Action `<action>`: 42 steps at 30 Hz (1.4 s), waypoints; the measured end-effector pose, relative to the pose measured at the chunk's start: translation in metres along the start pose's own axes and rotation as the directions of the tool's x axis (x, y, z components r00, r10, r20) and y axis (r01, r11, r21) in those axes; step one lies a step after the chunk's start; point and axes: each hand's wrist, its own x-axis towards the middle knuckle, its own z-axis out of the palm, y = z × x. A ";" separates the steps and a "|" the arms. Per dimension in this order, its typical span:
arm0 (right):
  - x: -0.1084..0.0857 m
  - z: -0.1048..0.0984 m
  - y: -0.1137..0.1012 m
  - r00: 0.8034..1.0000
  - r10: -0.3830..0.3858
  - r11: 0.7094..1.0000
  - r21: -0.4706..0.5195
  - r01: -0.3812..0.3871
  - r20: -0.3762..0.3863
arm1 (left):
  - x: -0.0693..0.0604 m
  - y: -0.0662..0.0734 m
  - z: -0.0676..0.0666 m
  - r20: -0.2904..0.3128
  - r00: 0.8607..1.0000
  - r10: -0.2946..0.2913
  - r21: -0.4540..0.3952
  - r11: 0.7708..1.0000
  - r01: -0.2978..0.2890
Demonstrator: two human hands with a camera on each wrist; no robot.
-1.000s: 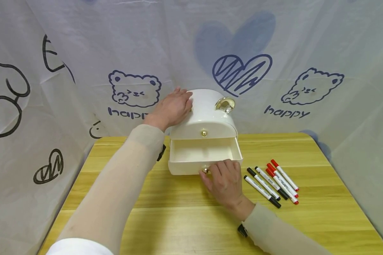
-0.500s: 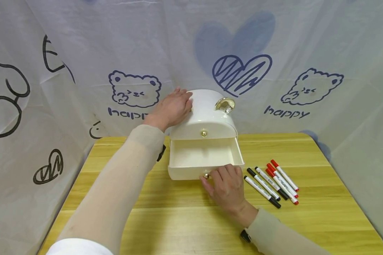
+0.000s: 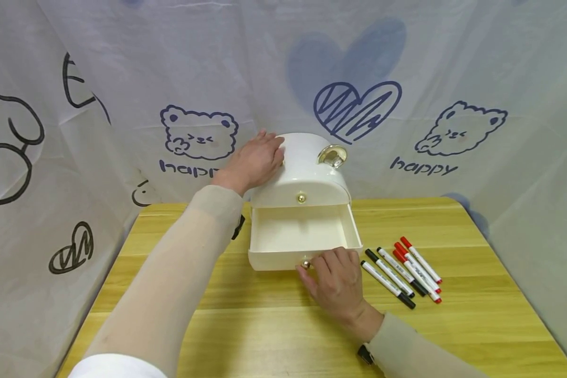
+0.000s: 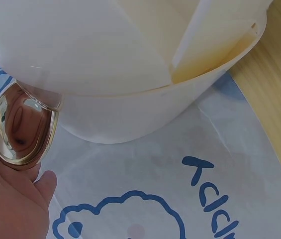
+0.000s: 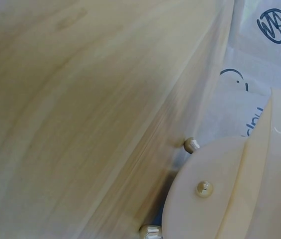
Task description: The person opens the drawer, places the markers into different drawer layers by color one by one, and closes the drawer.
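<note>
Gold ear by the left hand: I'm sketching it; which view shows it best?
Left wrist view: the gold ear appears large beside the left hand. Head view: that hand hides almost all of it. Right wrist view: two small gold pieces, unclear which.

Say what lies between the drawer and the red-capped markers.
The head view shows three black-capped markers between the drawer and the red-capped markers.

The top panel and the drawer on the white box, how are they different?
The top panel has a curved upper edge; the drawer a straight one. The drawer sticks out, while the top panel sits farther back. The right hand touches the drawer, not the top panel. Both are cream with a gold knob.
</note>
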 end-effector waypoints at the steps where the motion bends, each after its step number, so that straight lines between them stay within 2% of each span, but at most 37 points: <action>1: 0.000 0.000 0.000 1.000 0.000 1.000 0.002 0.000 -0.002 | 0.000 0.000 0.000 -0.001 1.000 0.002 0.000 1.000 -0.002; 27: -0.003 -0.001 -0.001 0.998 -0.034 0.999 -0.016 0.033 -0.054 | -0.002 0.000 0.000 -0.011 1.000 0.011 -0.006 1.000 -0.011; 42: 0.004 -0.008 0.001 0.995 -0.047 0.999 -0.028 0.045 -0.093 | -0.001 0.001 0.000 -0.007 1.000 0.001 -0.004 1.000 -0.001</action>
